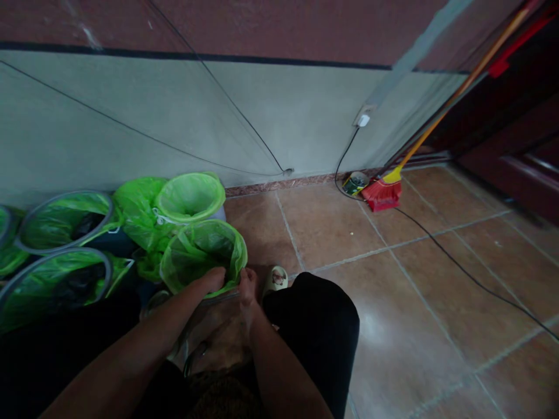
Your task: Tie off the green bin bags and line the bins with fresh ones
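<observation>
In front of me stands a bin lined with a green garbage bag [183, 256], its edge folded over the rim. My left hand [215, 280] is closed at the near side of the rim, fingers just inside, gripping the bag's edge. At the right side of the same rim my right hand [247, 286] pinches the bag from outside. The two hands are a short way apart. Right behind it, touching or nearly so, is another bin with a pale green liner [192, 195], its bag knotted at the left.
More lined bins [65, 221] with grey rims stand at left, dark bags inside some. A red broom [382, 192] leans by the wall beside a small can [355, 183]. From a plug [363, 120] a black cable [458, 260] crosses the tiled floor. My slipper [278, 278] is near the bin.
</observation>
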A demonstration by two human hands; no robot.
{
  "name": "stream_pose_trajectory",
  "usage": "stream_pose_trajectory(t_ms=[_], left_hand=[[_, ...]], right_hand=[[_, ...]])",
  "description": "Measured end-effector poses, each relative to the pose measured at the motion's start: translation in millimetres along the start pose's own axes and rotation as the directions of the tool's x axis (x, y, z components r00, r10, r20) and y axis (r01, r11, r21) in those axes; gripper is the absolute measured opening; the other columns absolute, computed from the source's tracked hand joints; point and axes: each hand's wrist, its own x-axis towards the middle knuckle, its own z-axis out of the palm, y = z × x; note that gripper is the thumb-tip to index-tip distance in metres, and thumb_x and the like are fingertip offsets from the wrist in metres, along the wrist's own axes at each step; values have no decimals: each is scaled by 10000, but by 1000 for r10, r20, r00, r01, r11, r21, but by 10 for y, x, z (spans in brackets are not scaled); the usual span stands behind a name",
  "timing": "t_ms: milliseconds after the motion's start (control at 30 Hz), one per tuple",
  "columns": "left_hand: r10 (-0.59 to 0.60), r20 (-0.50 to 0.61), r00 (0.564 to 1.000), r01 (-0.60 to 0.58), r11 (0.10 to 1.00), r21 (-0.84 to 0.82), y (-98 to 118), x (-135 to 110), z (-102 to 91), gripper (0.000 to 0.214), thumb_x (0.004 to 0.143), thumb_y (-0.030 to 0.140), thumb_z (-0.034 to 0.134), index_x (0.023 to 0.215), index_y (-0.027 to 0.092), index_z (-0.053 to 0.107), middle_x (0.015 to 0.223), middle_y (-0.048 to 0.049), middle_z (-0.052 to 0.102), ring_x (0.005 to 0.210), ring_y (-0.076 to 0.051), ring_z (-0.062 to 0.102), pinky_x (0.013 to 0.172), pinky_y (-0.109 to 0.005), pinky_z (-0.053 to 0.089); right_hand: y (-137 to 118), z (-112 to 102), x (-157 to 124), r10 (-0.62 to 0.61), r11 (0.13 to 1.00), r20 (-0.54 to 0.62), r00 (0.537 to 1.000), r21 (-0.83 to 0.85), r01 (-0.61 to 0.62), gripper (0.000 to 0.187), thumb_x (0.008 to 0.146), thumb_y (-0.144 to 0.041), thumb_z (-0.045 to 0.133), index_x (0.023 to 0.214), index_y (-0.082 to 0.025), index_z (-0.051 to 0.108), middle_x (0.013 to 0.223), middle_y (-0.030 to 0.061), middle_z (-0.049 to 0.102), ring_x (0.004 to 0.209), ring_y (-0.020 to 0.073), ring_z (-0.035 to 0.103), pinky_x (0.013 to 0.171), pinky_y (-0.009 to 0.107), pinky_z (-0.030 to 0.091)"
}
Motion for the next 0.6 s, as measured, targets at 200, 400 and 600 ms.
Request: stream_pose_trajectory(t_ms=[200,400,600], left_hand=[[-77,-254,964,88,996,33,48,-319,-158,384,932,135,437,1237,136,672,1289,-166,725,1188,-257,692,1039,-337,497],[144,-382,913,-133,990,54,184,-903,25,294,977,227,456,1188,177,654,1185,-123,728,1133,-247,689,1033,-351,509],[71,-195,978,-41,987,155,145,-1001,211,346,917,51,425,1090,137,712,1067,-179,742,1073,-300,707,978,-402,513]], right_hand=[[-12,14,46,-56,994,-196,979,-107,36,258,815,-288,573,1037,-159,596,1090,163,696,1014,252,675,910,360,536],[-6,54,35,-251,963,-118,961,-132,235,325,749,-224,565,1061,-145,614,1056,123,692,973,225,656,939,369,532],[-30,119,37,-318,905,3,948,-299,304,264,705,-137,572,955,-143,654,925,83,702,859,207,640,856,334,528]])
